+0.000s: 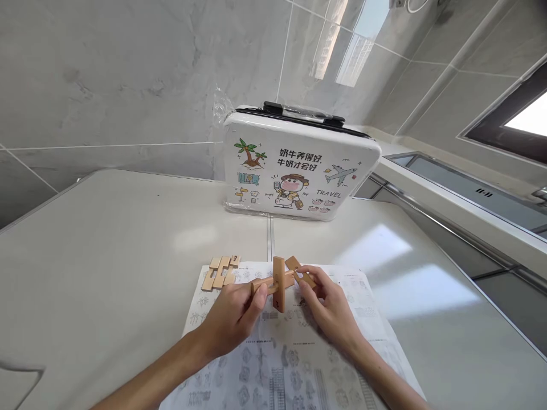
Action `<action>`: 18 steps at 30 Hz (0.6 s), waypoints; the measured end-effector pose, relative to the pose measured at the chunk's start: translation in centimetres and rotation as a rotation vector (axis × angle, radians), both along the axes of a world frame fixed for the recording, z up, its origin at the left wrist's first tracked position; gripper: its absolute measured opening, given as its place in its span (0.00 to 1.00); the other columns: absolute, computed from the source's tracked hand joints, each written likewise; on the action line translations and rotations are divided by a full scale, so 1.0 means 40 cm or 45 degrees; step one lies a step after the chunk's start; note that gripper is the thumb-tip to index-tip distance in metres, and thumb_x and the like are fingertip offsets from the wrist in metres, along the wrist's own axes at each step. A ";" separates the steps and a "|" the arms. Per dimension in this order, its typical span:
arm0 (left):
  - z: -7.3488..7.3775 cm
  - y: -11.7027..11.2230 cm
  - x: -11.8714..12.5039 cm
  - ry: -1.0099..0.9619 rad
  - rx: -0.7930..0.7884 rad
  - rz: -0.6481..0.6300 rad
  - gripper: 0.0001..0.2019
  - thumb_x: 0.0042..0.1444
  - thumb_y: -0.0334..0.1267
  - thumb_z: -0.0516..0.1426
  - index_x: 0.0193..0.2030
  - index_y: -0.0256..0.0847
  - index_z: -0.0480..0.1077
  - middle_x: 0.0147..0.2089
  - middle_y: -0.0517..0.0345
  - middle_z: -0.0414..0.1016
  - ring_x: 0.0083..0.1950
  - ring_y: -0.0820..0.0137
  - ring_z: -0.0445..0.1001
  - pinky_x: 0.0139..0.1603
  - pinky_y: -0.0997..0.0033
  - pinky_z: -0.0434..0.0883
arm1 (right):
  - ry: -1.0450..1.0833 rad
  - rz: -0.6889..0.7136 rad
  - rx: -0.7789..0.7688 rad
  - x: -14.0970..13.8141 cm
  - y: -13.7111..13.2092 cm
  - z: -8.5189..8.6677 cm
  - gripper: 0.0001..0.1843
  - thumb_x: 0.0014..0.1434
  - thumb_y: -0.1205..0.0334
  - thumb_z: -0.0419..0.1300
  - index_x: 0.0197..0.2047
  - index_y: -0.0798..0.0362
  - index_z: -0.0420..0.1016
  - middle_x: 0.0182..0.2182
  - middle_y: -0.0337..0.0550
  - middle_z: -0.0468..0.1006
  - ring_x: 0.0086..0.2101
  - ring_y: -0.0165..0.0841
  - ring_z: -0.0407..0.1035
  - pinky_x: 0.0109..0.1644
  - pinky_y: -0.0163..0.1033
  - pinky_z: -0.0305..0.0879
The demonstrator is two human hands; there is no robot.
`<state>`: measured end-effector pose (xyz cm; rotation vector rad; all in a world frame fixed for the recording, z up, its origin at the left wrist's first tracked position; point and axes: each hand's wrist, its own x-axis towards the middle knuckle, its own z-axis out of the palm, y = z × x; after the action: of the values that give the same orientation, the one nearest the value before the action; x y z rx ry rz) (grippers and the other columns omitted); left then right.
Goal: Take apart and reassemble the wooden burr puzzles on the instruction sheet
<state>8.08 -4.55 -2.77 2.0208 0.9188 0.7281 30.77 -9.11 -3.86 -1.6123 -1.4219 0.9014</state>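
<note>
My left hand (pixel 235 316) pinches the near end of a long slotted wooden puzzle piece (pixel 262 283) between thumb and fingers. That piece passes through a second wooden piece (pixel 279 272), which stands on edge across it and bears a dark mark at its lower end. On the other side, my right hand (pixel 329 302) grips a third flat wooden piece (pixel 293 263), slanted, with its opening at the far end of the long piece. The fingers hide part of the third piece. Left of my hands, several more wooden pieces (pixel 220 272) lie together; one is marked 3.
Under the hands is a large printed sheet (pixel 265 364) of line drawings, on a pale tabletop (pixel 106 273). A white cartoon-printed suitcase (pixel 256 193) in clear plastic stands behind, against the tiled wall (pixel 141 74). A counter (pixel 461 199) runs along the right.
</note>
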 end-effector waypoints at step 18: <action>0.019 0.004 0.008 -0.174 -0.395 0.046 0.27 0.73 0.52 0.44 0.23 0.42 0.59 0.18 0.66 0.56 0.20 0.76 0.56 0.24 0.72 0.58 | -0.560 0.232 0.322 -0.021 -0.005 -0.001 0.07 0.66 0.65 0.57 0.48 0.47 0.71 0.31 0.39 0.73 0.33 0.39 0.68 0.38 0.43 0.66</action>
<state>8.39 -4.38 -2.01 1.6674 0.9280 0.6875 29.92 -9.32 -3.88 -1.5625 -1.9260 0.4496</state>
